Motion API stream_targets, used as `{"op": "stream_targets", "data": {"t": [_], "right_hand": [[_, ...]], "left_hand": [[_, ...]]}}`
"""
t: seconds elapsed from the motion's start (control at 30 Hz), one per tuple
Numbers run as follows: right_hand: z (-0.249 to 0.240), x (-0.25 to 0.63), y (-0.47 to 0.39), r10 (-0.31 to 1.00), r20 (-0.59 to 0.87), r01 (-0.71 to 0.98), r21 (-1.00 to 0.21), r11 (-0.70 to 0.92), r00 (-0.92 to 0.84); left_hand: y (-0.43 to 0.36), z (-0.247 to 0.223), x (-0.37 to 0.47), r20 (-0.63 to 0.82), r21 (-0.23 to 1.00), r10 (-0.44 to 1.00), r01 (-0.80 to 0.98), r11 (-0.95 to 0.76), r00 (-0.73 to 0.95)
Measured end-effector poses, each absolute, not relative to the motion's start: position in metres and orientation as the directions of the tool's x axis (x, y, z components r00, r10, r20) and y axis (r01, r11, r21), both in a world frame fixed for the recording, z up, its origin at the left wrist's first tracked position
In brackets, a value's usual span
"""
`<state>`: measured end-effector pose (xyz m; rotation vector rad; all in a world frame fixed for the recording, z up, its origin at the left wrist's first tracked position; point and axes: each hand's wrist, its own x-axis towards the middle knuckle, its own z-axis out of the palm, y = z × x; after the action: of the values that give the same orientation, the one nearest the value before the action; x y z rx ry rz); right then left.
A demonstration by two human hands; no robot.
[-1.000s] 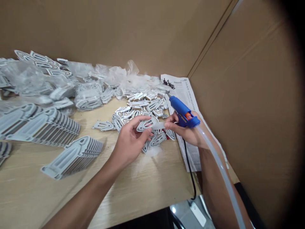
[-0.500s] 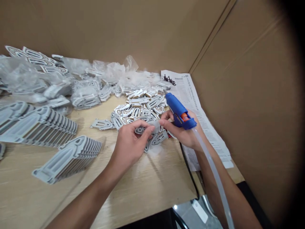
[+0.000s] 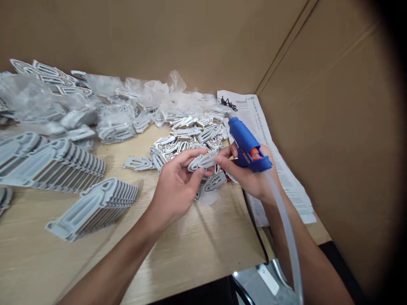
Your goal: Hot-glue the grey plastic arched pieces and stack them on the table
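My left hand (image 3: 176, 182) is closed on a small grey arch-shaped piece (image 3: 203, 161), held by the fingers and thumb above the table. My right hand (image 3: 251, 178) keeps hold of a blue glue gun (image 3: 244, 140), whose nozzle points up and away. A long clear glue stick (image 3: 288, 228) trails from its back. The right thumb and fingertip also touch the right end of the grey piece. Just beyond and under both hands lies a heap of small white and gold arch pieces (image 3: 187, 133).
Neat stacks of larger grey arch pieces (image 3: 95, 207) stand at left. Plastic-bagged pieces (image 3: 116, 125) line the back. At right, a printed paper sheet (image 3: 270, 140) carries black ties (image 3: 229, 103). A black cable (image 3: 254, 224) runs over the table edge; cardboard walls (image 3: 159, 38) enclose the table.
The small grey piece has turned so its long arched side shows more fully between my hands. The glue gun sits slightly farther right in view.
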<state>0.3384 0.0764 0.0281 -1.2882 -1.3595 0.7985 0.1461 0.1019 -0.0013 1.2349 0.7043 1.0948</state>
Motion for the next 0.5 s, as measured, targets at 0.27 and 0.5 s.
{"op": "stream_targets", "data": {"t": [0.27,0.5], "right_hand": [[0.015,0.338,0.074,0.935,0.317,0.362,-0.9,0.243,0.161],[0.006,0.336,0.077,0.932,0.327,0.406,-0.881,0.242,0.156]], "left_hand": [[0.1,-0.002,0.15,0.071,0.947,0.939,-0.319,0.043,0.335],[0.102,0.0,0.146,-0.066,0.935,0.949,-0.314,0.167,0.308]]}}
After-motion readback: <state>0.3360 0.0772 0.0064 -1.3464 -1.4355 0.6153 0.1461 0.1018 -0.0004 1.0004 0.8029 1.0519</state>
